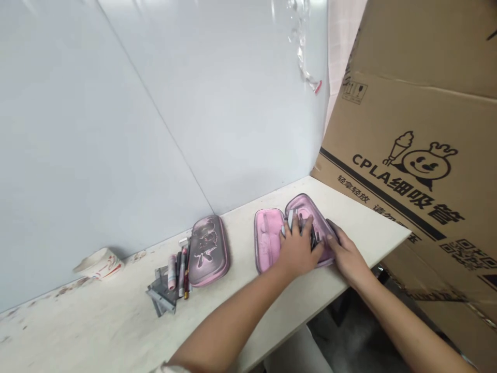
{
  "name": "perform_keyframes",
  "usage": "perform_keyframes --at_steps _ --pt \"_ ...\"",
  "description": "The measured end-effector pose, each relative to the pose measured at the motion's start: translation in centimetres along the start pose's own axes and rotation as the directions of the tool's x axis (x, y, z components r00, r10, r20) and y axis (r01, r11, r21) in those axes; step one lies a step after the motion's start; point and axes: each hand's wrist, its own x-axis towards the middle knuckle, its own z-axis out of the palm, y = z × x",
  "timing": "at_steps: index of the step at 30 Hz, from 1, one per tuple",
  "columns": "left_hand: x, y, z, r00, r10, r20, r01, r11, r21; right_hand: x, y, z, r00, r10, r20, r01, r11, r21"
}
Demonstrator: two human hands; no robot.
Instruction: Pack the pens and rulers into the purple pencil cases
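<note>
An open pink pencil case (267,235) lies on the white table (116,321) near its right end. My left hand (297,248) rests over the case's middle, fingers spread flat on dark items inside. My right hand (344,251) lies on the case's right half, fingers pressed against its edge. A second, closed pink-grey pencil case (207,251) lies to the left. Beside it sit several pens and markers (179,267) on a grey packet (161,295).
A roll of tape (100,263) sits at the back left by the white wall panel (135,103). A large cardboard box (419,155) with black print stands close at the right, past the table's end. The table's front edge runs diagonally below my arms.
</note>
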Motion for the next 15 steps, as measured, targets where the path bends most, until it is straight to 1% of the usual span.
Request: perform_keyframes --at_steps 2,4,6,7,8,10,11,12,13,15 --pt "1.3 1.1 -0.8 0.992 -0.024 -0.126 0.018 0.998 -0.053 0.8 -2.0 -0.4 0.996 -0.088 -0.033 0.086 0.994 -0.069" --pt "2.8 2.3 -2.7 0.965 0.030 -0.260 -0.061 0.991 -0.115 1.6 -5.2 -1.3 0.974 -0.212 -0.075 0.196 0.965 -0.175" --pt "4.1 3.3 -4.9 0.920 0.079 -0.384 -0.160 0.970 -0.184 2.3 -8.9 -1.9 0.924 -0.374 -0.073 0.335 0.889 -0.313" --pt "4.7 3.4 -5.8 0.897 0.090 -0.434 -0.208 0.950 -0.233 2.7 -10.8 -1.9 0.898 -0.437 -0.041 0.389 0.835 -0.389" --pt "5.2 3.3 -6.5 0.874 0.097 -0.477 -0.263 0.919 -0.293 3.0 -12.5 -1.7 0.881 -0.474 0.001 0.419 0.778 -0.469" --pt "5.8 2.0 -7.1 0.830 0.075 -0.552 -0.362 0.826 -0.432 3.5 -15.2 -0.2 0.878 -0.462 0.123 0.433 0.658 -0.616" --pt "5.9 1.0 -6.9 0.820 0.040 -0.570 -0.390 0.768 -0.507 3.7 -15.9 0.9 0.885 -0.428 0.183 0.430 0.604 -0.670" --pt "5.8 -0.2 -6.5 0.823 -0.017 -0.568 -0.389 0.712 -0.585 3.8 -16.3 2.1 0.892 -0.382 0.242 0.431 0.558 -0.709" --pt "5.6 -1.6 -6.0 0.840 -0.074 -0.538 -0.359 0.666 -0.654 3.9 -16.3 3.4 0.896 -0.333 0.293 0.435 0.525 -0.732" --pt "4.6 -4.3 -4.9 0.874 -0.195 -0.446 -0.254 0.600 -0.758 4.1 -15.2 6.1 0.887 -0.244 0.392 0.462 0.493 -0.738"
